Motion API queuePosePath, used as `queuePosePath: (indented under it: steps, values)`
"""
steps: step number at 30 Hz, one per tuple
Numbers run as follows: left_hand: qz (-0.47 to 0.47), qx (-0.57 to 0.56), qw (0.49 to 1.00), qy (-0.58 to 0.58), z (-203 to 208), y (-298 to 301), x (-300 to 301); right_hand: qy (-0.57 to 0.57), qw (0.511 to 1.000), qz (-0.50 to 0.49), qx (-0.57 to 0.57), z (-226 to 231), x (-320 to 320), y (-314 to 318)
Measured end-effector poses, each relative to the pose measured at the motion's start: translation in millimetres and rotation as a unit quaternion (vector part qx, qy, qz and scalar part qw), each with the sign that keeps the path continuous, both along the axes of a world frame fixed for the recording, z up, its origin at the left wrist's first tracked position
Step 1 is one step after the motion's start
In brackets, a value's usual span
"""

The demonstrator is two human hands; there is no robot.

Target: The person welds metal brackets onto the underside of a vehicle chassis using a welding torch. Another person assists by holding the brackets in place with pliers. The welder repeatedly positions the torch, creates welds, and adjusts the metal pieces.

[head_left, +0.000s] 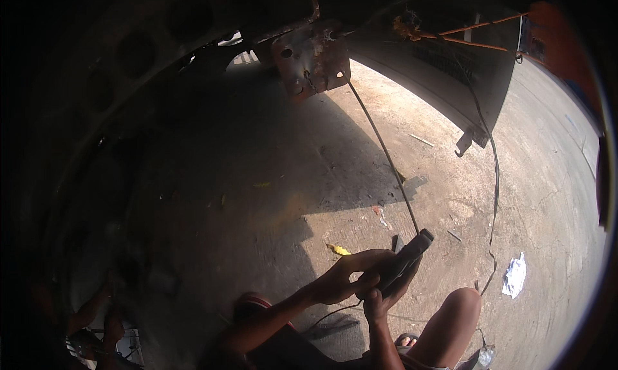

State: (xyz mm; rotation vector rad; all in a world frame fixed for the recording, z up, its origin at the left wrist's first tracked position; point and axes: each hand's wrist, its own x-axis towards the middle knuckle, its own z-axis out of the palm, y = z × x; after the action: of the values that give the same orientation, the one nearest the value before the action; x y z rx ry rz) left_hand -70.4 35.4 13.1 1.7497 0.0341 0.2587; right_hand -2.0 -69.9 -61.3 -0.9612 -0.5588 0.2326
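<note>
Both of my hands are at a dark, elongated tool (407,257), which looks like a welding electrode holder with a lever and a cable at its rear. My left hand (341,277) closes on it from the left, thumb and fingers bent. Around its lower side wraps my right hand (378,305), thumb up along the near face. From the tool's far end a thin straight rod (384,148) runs up and left. Its upper end meets a rusty metal plate (309,60) beside a small hole; whether it touches or passes behind, I cannot tell.
A curved dark panel (463,67) with a bent bracket (463,143) hangs at upper right, tied with orange cord (483,26). A loose cable (496,190) dangles there. Crumpled white paper (514,275) and a yellow leaf (338,249) lie on the concrete. Another person's hands (96,325) show lower left.
</note>
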Motion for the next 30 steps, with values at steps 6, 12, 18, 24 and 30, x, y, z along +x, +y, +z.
queuePosePath:
  steps: [6,12,18,24,30]
  values:
    - [-0.100,-0.065,0.993,-0.010,21,19,16,-0.009,0.998,-0.065,-0.007,34,-17,-3]
    - [-0.094,-0.187,0.974,-0.085,-34,18,1,-0.076,0.992,-0.095,-0.020,-1,-28,21]
    - [0.032,-0.233,0.969,-0.081,-69,11,-20,-0.078,0.992,-0.070,-0.072,-35,-30,26]
    - [0.029,-0.240,0.964,-0.113,-71,19,-24,-0.051,0.996,-0.019,-0.075,-28,-29,20]
    - [0.042,-0.135,0.982,-0.124,-54,19,-26,-0.103,0.991,-0.079,0.011,5,-30,31]
